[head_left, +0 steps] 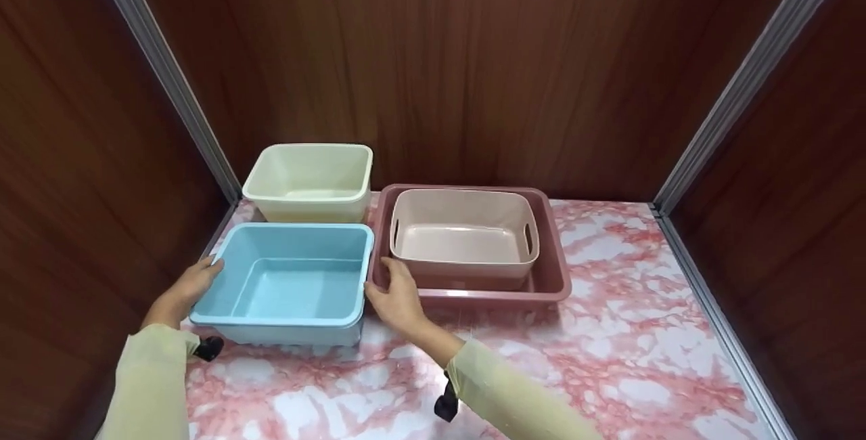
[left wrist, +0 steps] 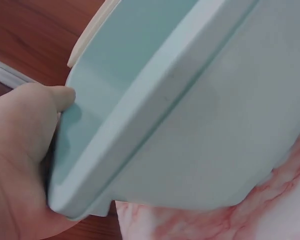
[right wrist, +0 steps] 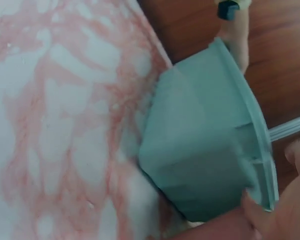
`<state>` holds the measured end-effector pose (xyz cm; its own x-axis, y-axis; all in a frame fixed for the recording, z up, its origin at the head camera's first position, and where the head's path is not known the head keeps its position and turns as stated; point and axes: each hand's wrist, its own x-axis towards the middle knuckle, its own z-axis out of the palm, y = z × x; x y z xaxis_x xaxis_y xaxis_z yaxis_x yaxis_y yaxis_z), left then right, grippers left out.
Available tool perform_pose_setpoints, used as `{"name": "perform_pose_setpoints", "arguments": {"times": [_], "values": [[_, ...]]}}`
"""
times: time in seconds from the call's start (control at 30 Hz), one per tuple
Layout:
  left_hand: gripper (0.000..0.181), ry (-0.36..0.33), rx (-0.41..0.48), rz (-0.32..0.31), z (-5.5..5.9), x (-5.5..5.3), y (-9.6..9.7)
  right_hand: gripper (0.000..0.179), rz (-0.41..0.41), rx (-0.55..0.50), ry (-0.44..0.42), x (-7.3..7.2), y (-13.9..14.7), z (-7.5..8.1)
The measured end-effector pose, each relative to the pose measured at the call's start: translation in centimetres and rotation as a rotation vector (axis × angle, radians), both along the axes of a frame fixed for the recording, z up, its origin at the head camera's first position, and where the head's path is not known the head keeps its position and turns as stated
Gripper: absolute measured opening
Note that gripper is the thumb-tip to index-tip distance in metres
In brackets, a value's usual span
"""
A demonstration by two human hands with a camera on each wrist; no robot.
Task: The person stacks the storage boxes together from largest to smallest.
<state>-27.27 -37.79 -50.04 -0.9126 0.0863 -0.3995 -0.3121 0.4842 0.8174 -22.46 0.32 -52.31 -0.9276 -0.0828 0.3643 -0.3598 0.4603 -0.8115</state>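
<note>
A light-blue rectangular basin stands at the left front, upright. My left hand grips its left rim; in the left wrist view the thumb lies over the rim, and the other fingers are mostly hidden. At the basin's right rim is my right hand, its thumb tip at the edge and its index finger stretched out apart from the rim. That index finger overlaps a dusky-red tub, inside which sits a smaller pale-pink basket with slotted handles.
Behind the blue basin, a cream tub stands close to the back wall. Dark wood panels with metal corner posts enclose the pink marbled tabletop at the back and both sides.
</note>
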Motion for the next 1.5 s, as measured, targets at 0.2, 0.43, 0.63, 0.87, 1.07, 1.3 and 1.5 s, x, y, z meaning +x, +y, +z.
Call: {"name": "perform_pose_setpoints", "arguments": {"times": [0.2,0.43,0.63,0.87,1.07,1.3,1.5], "values": [[0.075,-0.07,0.111,0.032,-0.2,0.4,-0.6,0.041,-0.011,-0.028,0.057,0.3,-1.4,0.0],[0.077,-0.081,0.19,0.037,-0.8,0.4,-0.7,0.06,-0.03,0.033,-0.151,0.1,-2.8,1.0],[0.076,-0.091,0.211,0.066,-1.1,0.8,-0.6,0.075,-0.009,0.076,-0.226,0.4,-3.0,0.7],[0.074,-0.065,0.193,0.079,-0.8,0.7,-0.1,0.075,-0.027,0.08,-0.199,0.3,-2.9,0.3],[0.072,-0.043,0.19,0.088,-0.2,1.0,-0.6,0.072,-0.015,0.073,-0.211,0.0,-3.3,0.9],[0.067,0.017,0.202,0.084,2.1,1.6,-1.1,0.068,0.009,0.052,-0.215,0.0,-3.5,3.0],[0.069,0.061,0.179,0.066,5.8,2.1,-1.1,0.072,0.024,0.026,-0.221,-0.2,-3.1,5.7]]}}
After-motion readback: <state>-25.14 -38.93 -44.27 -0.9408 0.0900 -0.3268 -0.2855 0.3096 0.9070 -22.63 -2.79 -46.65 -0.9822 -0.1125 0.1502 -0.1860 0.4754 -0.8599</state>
